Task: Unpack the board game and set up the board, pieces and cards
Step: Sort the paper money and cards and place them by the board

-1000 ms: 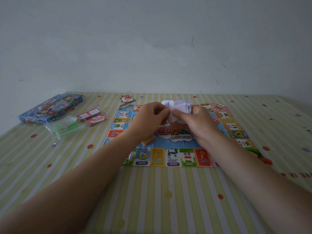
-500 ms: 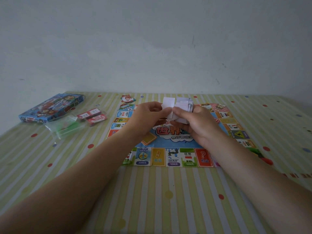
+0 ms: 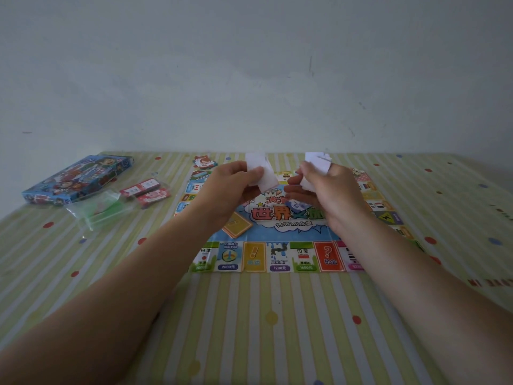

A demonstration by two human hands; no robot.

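Note:
The colourful game board [image 3: 277,257] lies unfolded on the striped table. Above its middle, my left hand [image 3: 230,187] pinches a few white paper slips [image 3: 259,170]. My right hand [image 3: 330,195] holds a second bunch of white slips [image 3: 317,162], a hand's width to the right. An orange card pile [image 3: 236,224] rests on the board under my left wrist. A small purple slip [image 3: 298,204] lies on the board beneath my right fingers.
The blue game box [image 3: 77,179] lies at the far left. Beside it are two red card packs [image 3: 145,191] and a clear plastic bag with green pieces [image 3: 102,208]. A small character card [image 3: 205,162] sits beyond the board's far left corner. A wall stands behind the table.
The single white bundle held between both hands has been split. My hands have moved apart, each carrying part of the slips, and risen slightly.

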